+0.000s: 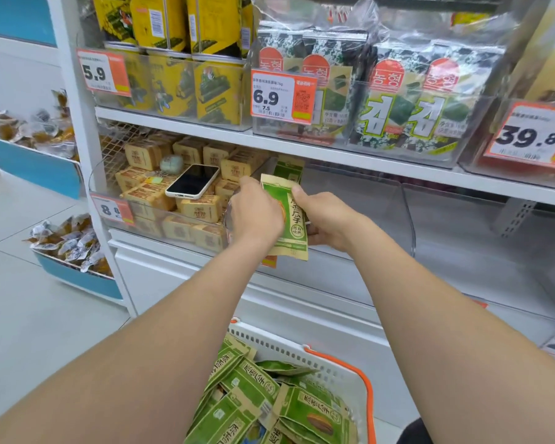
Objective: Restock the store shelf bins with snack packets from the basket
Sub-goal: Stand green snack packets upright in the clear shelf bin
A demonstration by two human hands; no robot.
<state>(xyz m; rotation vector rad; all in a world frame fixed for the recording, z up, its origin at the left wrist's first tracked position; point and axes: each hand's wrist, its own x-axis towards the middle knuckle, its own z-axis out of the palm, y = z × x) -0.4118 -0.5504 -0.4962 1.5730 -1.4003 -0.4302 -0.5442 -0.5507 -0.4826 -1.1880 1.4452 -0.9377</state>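
Basket (346, 370) sat low, full of green packets (311, 411). Up at the clear bin (359, 200), left hand (257, 213) and right hand (326, 219) both gripped one snack packet (290, 219) upright. Best bet looked like seating it flush against the standing packet (289, 169) behind.

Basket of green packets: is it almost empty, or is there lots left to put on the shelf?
It looks only just started. One green seed packet already stands at the back of the clear bin. The left hand and right hand hold a second packet at the bin's front. The basket holds a big pile of packets, and most of the bin looks bare.
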